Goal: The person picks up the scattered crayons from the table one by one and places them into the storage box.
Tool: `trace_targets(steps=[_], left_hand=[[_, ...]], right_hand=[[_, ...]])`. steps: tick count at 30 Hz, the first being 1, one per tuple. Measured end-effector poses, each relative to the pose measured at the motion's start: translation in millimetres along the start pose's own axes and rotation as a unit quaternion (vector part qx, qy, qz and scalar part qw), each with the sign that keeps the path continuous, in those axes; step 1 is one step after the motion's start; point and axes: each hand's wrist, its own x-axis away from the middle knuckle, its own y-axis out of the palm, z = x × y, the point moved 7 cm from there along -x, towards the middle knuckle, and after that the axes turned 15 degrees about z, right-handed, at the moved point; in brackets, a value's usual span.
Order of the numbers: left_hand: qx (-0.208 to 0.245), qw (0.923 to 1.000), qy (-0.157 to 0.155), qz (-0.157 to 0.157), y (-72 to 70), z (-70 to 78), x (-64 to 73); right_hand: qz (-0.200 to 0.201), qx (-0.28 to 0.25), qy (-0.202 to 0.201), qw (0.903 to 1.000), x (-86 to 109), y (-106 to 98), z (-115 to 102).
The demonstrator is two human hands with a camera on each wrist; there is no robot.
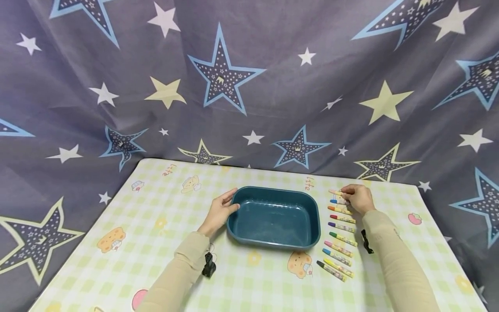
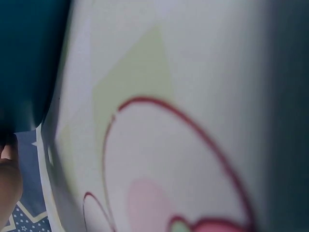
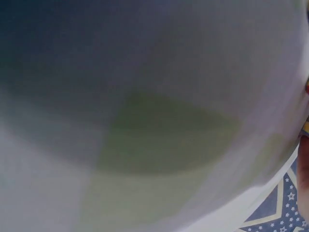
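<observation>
A dark teal rectangular basin (image 1: pixel 273 248) stands on the table. My left hand (image 1: pixel 220 212) holds its left end, thumb over the rim and fingers along the outer wall. In the left wrist view, part of the basin (image 2: pixel 24 58) shows above the fingertips. My right hand (image 1: pixel 358 198) pinches the right end of a peach-tipped crayon (image 1: pixel 334 192) at the far end of a column of crayons. Nearest to it lie a blue crayon (image 1: pixel 334 201) and an orange crayon (image 1: pixel 338 210). The right wrist view barely catches the fingers (image 3: pixel 303 169).
Below in the column lie a red crayon (image 1: pixel 343 219), a purple crayon (image 1: pixel 341 227), a green crayon (image 1: pixel 343 238) and several others, down to a black crayon (image 1: pixel 331 271) touching or near a yellow one. A checked cloth (image 1: pixel 156 242) covers the table; a star-patterned curtain (image 1: pixel 273 121) hangs behind.
</observation>
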Motion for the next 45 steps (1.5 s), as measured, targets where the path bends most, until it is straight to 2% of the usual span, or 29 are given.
trace_targets(steps=[6, 14, 17, 22, 28, 33, 39, 45], left_hand=[[0.006, 0.9998, -0.008, -0.015, 2.5, 1.7, 2.0], [-0.003, 1.0, -0.008, -0.005, 2.5, 1.9, 3.2], [-0.006, 1.0, -0.005, 0.0, 1.9, 2.4, 4.2], [-0.001, 1.0, -0.005, 0.009, 1.8, 2.3, 4.2], [0.003, 0.9999, -0.009, 0.009, 0.9, 0.0, 4.6], [-0.003, 0.9999, -0.008, 0.013, -1.8, -0.7, 4.0], [0.0, 0.9999, 0.001, 0.013, -1.1, 2.2, 2.9], [0.011, 0.9998, -0.01, 0.014, 0.8, 3.3, 1.6]], right_hand=[[0.004, 0.012, 0.001, 0.9999, 2.3, -4.1, -1.5], [-0.01, -0.019, 0.008, 0.9997, 6.3, -9.7, -6.6], [-0.007, -0.017, -0.02, 0.9996, 5.9, -13.0, -11.7], [0.021, -0.001, -0.074, 0.997, 6.3, -22.5, -27.7], [0.038, -0.057, -0.059, 0.9959, 18.7, -28.9, -49.3], [0.05, -0.11, -0.069, 0.9903, 29.3, -31.5, -70.4], [0.05, -0.154, -0.076, 0.9839, 37.2, -33.5, -92.2], [0.037, -0.185, -0.079, 0.979, 45.1, -29.8, -114.9]])
